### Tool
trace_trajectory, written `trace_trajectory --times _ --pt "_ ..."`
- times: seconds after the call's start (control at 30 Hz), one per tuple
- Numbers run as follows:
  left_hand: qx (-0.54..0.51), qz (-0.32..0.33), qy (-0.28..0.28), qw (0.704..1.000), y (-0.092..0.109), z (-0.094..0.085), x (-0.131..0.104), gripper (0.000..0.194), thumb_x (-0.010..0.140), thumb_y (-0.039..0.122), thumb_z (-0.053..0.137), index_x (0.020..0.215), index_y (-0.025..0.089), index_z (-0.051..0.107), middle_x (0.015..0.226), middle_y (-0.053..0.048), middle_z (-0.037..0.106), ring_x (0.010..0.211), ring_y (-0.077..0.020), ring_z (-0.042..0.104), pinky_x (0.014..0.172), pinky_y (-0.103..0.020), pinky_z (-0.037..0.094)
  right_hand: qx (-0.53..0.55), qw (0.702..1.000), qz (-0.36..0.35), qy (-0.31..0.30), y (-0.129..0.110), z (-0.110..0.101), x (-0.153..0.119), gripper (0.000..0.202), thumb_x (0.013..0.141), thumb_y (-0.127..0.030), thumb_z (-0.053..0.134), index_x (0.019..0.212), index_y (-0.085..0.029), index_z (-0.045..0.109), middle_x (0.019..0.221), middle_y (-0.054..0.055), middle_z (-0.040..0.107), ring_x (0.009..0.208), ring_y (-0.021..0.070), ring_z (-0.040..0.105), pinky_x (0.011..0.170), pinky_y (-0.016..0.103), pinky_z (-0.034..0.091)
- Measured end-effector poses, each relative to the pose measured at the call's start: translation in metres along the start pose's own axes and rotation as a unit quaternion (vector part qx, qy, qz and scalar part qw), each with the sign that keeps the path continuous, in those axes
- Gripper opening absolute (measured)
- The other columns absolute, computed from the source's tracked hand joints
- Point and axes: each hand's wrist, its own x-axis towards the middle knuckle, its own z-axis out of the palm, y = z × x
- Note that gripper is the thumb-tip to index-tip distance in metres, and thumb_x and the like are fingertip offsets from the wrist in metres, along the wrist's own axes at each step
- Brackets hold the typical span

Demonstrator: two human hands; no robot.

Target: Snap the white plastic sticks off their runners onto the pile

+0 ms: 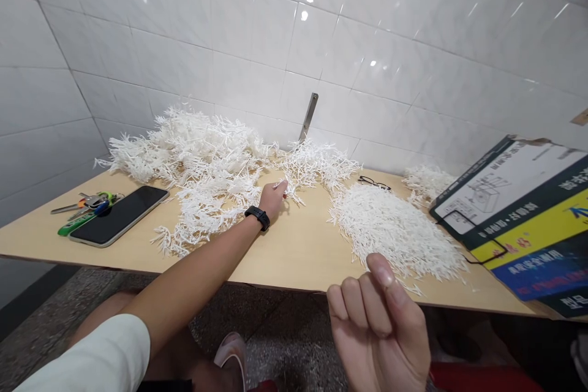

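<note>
My left hand (273,199), with a black watch on its wrist, reaches to the middle of the table. Its thumb and fingers are closed on a thin white branched plastic piece, beside a small pile of the same pieces (316,162). A larger tangled heap of branched pieces (206,147) spreads to the left of this hand. Near the table's front edge, my right hand (376,324) is raised with its fingers curled and the thumb pressed over them. Whatever it may hold is hidden. Just beyond it lies a flat pile of short white pieces (395,229).
A phone (122,214) and a bunch of keys (92,203) lie on the wooden table (294,251) at left. Eyeglasses (374,182) rest behind the flat pile. A printed cardboard box (528,214) stands at right. A metal strip (309,116) leans against the tiled wall (248,67).
</note>
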Motion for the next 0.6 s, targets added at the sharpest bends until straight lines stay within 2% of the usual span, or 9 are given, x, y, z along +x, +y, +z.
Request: trace_trajectory --times 0.6 --pt "-0.001 -0.001 -0.004 1.000 0.0015 -0.0006 -0.0002 0.042 0.080 0.043 0.050 0.047 0.017 0.047 0.049 -0.001 0.044 0.051 -0.0114 0.040 0.054 -0.026 0.029 0.005 1.000 0.002 0.010 0.0019 -0.0013 -0.0025 0.014 0.089 -0.034 0.050 0.081 -0.023 0.053 0.047 -0.011 0.010 0.041 0.0069 0.009 0.042 0.022 0.022"
